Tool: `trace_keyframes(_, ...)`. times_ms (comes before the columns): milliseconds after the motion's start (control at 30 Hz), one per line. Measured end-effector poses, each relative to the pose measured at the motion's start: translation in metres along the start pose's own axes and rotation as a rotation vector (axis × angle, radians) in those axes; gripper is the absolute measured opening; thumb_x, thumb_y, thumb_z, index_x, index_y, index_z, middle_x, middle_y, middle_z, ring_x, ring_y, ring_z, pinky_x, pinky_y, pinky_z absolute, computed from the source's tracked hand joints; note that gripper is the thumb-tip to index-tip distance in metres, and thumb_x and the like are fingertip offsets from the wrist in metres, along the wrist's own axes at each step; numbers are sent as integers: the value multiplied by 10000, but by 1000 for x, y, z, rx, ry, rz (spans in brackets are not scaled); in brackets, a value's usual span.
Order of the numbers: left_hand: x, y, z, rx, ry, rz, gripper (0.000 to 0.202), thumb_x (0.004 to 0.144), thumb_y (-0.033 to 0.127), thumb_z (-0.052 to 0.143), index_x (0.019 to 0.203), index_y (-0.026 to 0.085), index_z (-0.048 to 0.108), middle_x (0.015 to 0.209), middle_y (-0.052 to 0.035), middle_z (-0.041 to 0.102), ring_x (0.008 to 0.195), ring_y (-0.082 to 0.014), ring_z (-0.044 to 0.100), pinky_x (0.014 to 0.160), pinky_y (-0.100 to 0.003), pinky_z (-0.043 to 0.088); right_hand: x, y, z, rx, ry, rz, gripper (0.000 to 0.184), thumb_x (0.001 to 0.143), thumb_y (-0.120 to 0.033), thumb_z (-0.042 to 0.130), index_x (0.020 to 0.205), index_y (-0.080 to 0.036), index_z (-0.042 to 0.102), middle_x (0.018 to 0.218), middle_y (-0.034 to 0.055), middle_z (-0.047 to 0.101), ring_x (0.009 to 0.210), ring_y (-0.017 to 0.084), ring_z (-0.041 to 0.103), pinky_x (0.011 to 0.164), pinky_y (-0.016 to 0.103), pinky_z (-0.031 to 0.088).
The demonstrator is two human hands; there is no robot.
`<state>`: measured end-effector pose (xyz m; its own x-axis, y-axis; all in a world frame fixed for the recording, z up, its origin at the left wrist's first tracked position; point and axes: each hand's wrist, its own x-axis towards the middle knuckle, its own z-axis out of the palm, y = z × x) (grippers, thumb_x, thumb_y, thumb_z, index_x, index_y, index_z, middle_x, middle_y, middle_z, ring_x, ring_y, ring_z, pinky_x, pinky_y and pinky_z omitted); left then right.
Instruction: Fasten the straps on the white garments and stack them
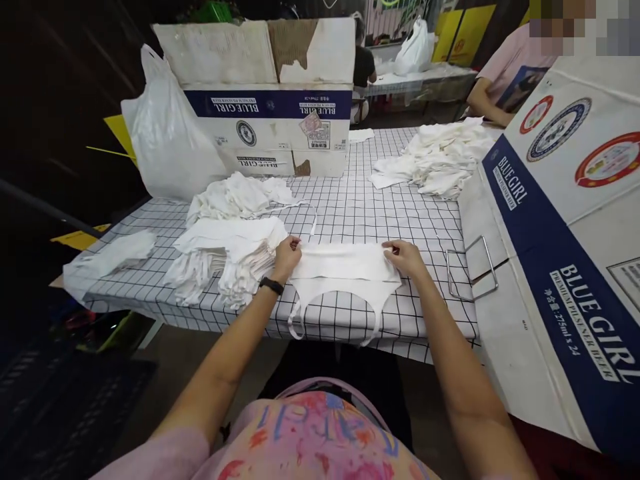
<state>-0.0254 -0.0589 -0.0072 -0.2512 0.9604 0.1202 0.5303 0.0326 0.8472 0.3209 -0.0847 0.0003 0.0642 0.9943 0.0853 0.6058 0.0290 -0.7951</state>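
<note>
A white strappy camisole lies flat on the checked tablecloth in front of me, its upper part away from me doubled over. Its two thin straps hang toward the table's near edge. My left hand pinches the far left corner of the cloth, and a dark band circles that wrist. At the far right corner, my right hand pinches the fabric between thumb and fingers. Just left of my left hand is a neat stack of folded white garments, with a loose heap of white garments behind it.
Cardboard boxes stand at the back and along the right side. A metal wire frame leans by the right box. Another white pile lies back right, a full plastic bag back left. Other people sit beyond the table.
</note>
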Motion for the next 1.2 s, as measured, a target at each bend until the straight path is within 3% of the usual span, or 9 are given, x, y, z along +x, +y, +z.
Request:
trace_keyframes(233, -6, -14, 11, -20, 113, 13, 232, 771, 154, 564, 982, 169, 663, 898, -32, 681, 823, -166, 619, 849, -296, 515, 4, 26, 14, -49, 24, -82, 516, 783, -209, 560, 1270, -155, 721, 1237, 130, 688, 902, 222, 640, 963, 432, 545)
trace_keyframes(333, -7, -15, 14, -58, 140, 24, 242, 795, 140, 569, 1008, 172, 677, 869, -19, 666, 807, -157, 607, 846, -285, 506, 5, 33, 16, -113, 53, -104, 573, 820, -233, 531, 1368, -123, 657, 1275, 162, 656, 914, 221, 646, 962, 431, 562)
trace_keyframes(567, -6, -15, 17, -64, 138, 51, 242, 769, 107, 623, 991, 175, 690, 845, -15, 653, 790, -165, 591, 796, -297, 494, 13, 40, 12, -232, 121, -107, 542, 861, -292, 496, 1337, -94, 665, 1259, 201, 646, 923, 232, 694, 922, 431, 596)
trace_keyframes(667, -9, -13, 16, -9, 106, 101, 245, 738, 110, 665, 972, 177, 682, 917, -29, 654, 818, -173, 579, 827, -322, 504, 7, 36, 9, -257, 146, -116, 541, 891, -280, 447, 1352, -100, 666, 1339, 219, 625, 1078, 266, 685, 996, 459, 561)
trace_keyframes(800, -12, -13, 15, 56, 70, 166, 251, 752, 107, 648, 991, 174, 679, 995, -55, 621, 861, -190, 574, 902, -366, 514, -20, 22, 7, -305, 73, -169, 540, 982, -361, 393, 1432, -179, 630, 1533, 158, 559, 1461, 299, 456, 1205, 568, 349)
trace_keyframes(933, -12, -15, 16, 99, 10, 227, 170, 815, 98, 586, 926, 175, 690, 1036, -80, 607, 998, -229, 601, 1007, -413, 504, -55, 10, 11, -527, -193, -92, 667, 1061, -534, 218, 1619, -222, 406, 1705, 90, 335, 1619, 310, 142, 1234, 715, 62)
trace_keyframes(1000, -10, -17, 15, 114, -22, 246, 181, 834, 71, 541, 877, 174, 684, 1055, -89, 612, 1053, -236, 609, 1044, -425, 498, -67, 9, 10, -587, -226, 19, 692, 1066, -521, 168, 1654, -195, 331, 1738, 81, 242, 1632, 313, 54, 1225, 735, 22)
trace_keyframes(1067, -8, -18, 12, 122, -49, 247, 221, 819, 37, 522, 889, 172, 682, 1060, -89, 616, 1013, -225, 623, 1010, -424, 527, -75, 10, 8, -600, -175, 104, 684, 1068, -476, 167, 1658, -165, 317, 1746, 87, 206, 1634, 312, 26, 1228, 731, 15)
trace_keyframes(1200, -8, -18, -1, 107, -78, 229, 307, 768, 28, 579, 1016, 176, 684, 1125, -88, 608, 920, -192, 627, 909, -391, 576, -89, 0, 10, -541, -82, 53, 672, 1079, -486, 207, 1645, -150, 340, 1744, 119, 205, 1633, 308, 60, 1251, 692, 56)
